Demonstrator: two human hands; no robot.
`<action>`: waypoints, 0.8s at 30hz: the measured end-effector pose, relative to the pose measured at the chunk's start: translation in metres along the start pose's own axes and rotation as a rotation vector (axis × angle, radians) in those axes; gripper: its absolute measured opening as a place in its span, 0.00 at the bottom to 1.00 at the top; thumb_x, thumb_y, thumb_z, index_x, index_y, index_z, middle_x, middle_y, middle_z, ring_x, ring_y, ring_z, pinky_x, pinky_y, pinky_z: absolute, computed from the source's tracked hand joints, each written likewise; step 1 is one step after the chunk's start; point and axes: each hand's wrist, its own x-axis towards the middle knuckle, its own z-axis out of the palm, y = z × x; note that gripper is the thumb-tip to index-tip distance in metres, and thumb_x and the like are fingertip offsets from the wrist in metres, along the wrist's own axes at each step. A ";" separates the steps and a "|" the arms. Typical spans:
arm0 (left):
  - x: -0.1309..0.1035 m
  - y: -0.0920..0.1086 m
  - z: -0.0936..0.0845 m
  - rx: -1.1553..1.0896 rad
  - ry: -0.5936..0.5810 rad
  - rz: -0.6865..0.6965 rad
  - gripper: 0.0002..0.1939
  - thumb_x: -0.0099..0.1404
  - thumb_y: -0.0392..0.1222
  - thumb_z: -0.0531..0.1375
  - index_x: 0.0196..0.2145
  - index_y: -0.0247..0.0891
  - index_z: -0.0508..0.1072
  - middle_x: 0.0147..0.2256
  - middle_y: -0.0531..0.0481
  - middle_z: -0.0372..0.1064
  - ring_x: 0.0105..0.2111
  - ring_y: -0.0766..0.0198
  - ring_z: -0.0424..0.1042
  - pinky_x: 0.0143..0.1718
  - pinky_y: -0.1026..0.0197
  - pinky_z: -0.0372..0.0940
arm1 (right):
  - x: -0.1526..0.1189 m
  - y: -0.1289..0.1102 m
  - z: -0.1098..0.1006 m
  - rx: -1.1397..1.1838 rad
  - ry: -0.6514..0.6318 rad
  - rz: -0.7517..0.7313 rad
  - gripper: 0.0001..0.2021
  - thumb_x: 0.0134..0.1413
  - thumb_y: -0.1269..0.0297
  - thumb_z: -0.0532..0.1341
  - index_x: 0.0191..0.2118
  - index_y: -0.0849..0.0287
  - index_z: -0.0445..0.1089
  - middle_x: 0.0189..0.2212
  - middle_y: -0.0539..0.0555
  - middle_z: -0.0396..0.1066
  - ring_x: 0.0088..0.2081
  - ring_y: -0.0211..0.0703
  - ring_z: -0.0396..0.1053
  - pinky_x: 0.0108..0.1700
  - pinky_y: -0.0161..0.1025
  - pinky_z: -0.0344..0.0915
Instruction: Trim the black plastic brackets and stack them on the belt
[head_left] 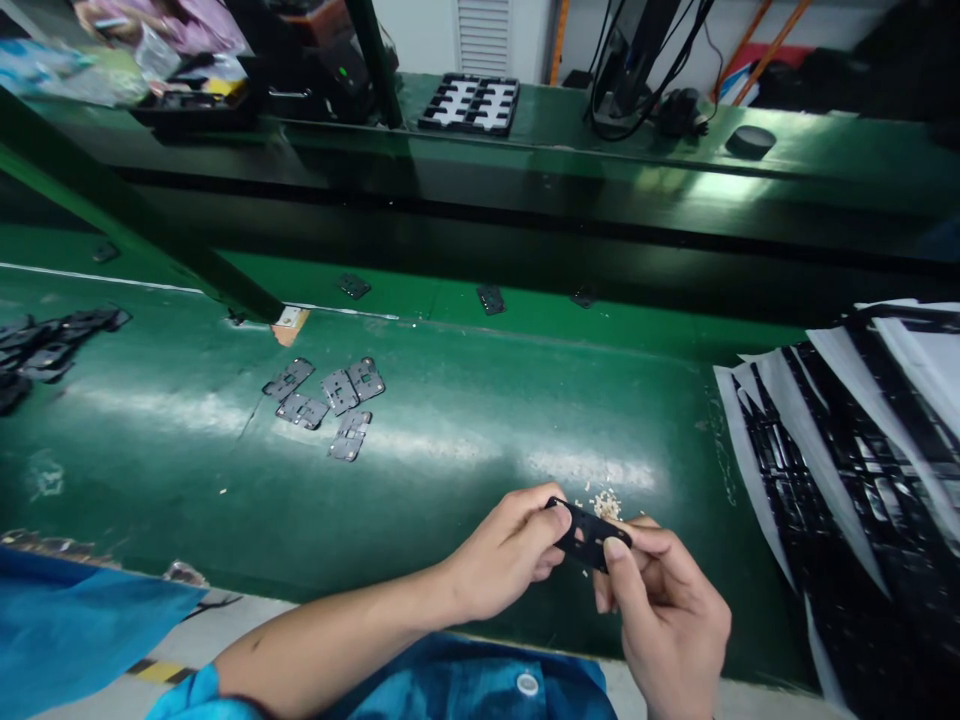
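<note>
A flat black plastic plate (588,536) with cut-outs is held above the green table, near its front edge. My left hand (510,550) pinches the plate's left end between thumb and fingers. At the right end, my right hand (664,600) grips it, thumb on top and fingers beneath. Just behind the plate lies a small pile of tiny pale pieces (606,503), partly hidden by the hands. Several similar dark plates (351,436) lie loosely grouped on the table to the left.
Sheets with black parts (787,450) are stacked at the right. A heap of black parts (56,345) lies far left. A green post (150,225) slants down to the table. Farther back, a few plates (491,299) lie on a green strip; a tray (470,103) stands on the shelf.
</note>
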 end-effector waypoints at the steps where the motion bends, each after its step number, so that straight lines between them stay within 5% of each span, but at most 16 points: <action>1: 0.002 -0.001 -0.001 0.003 0.011 0.010 0.25 0.72 0.61 0.61 0.30 0.40 0.58 0.21 0.65 0.45 0.20 0.75 0.43 0.21 0.68 0.41 | 0.000 0.000 0.001 -0.010 -0.003 -0.033 0.03 0.68 0.70 0.66 0.41 0.57 0.77 0.24 0.46 0.70 0.17 0.33 0.68 0.20 0.30 0.68; 6: 0.004 -0.011 -0.010 0.050 -0.028 0.051 0.25 0.75 0.63 0.57 0.31 0.40 0.59 0.21 0.63 0.48 0.20 0.73 0.44 0.21 0.67 0.42 | -0.001 0.005 0.000 -0.029 -0.019 -0.086 0.06 0.67 0.73 0.65 0.43 0.56 0.78 0.28 0.48 0.70 0.20 0.33 0.68 0.21 0.31 0.67; 12: -0.004 -0.002 -0.019 0.390 -0.144 0.105 0.20 0.82 0.55 0.47 0.38 0.39 0.62 0.24 0.59 0.56 0.22 0.70 0.52 0.25 0.66 0.50 | 0.001 0.005 -0.008 -0.038 -0.035 -0.072 0.08 0.68 0.74 0.63 0.45 0.56 0.78 0.27 0.47 0.69 0.19 0.32 0.67 0.20 0.31 0.67; 18: 0.001 0.012 -0.007 0.498 -0.185 0.205 0.09 0.77 0.41 0.53 0.46 0.36 0.71 0.33 0.51 0.68 0.28 0.67 0.63 0.32 0.63 0.60 | 0.004 0.006 -0.024 -0.308 0.055 -0.544 0.22 0.58 0.84 0.66 0.54 0.56 0.79 0.38 0.55 0.78 0.34 0.43 0.77 0.30 0.39 0.75; 24: 0.015 0.005 0.003 0.537 -0.138 0.337 0.15 0.79 0.39 0.48 0.46 0.35 0.73 0.32 0.51 0.68 0.29 0.66 0.65 0.33 0.63 0.63 | 0.001 0.016 -0.039 -0.463 0.063 -0.665 0.26 0.56 0.85 0.68 0.57 0.56 0.78 0.44 0.56 0.81 0.39 0.45 0.80 0.42 0.45 0.79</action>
